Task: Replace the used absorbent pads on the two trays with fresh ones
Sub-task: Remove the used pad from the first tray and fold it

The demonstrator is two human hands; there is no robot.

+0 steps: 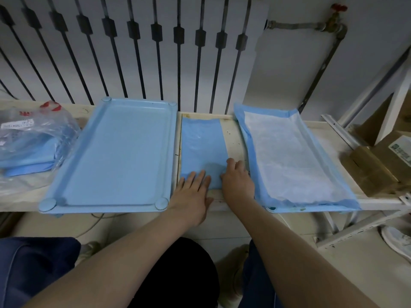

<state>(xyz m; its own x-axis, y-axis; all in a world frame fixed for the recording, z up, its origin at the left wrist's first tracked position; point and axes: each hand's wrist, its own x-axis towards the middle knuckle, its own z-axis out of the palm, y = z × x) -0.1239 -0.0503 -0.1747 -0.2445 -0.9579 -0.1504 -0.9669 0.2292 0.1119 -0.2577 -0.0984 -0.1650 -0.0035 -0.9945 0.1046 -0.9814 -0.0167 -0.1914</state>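
Observation:
A bare light-blue tray (117,152) lies on the left of the shelf. On the right, a second tray (287,210) is covered by an absorbent pad (291,156), white with a blue border. Between the two trays lies a folded blue pad (202,143). My left hand (193,192) rests flat on that folded pad's near edge with straight fingers. My right hand (238,176) touches its near right corner, fingers bent down onto it; whether it pinches the pad is hidden.
A clear plastic bag (33,138) holding folded blue pads sits at the far left. Cardboard boxes (375,161) stand at the right end of the shelf (231,136). A radiator (133,52) and pipe (322,63) run behind. A shoe (398,241) lies on the floor.

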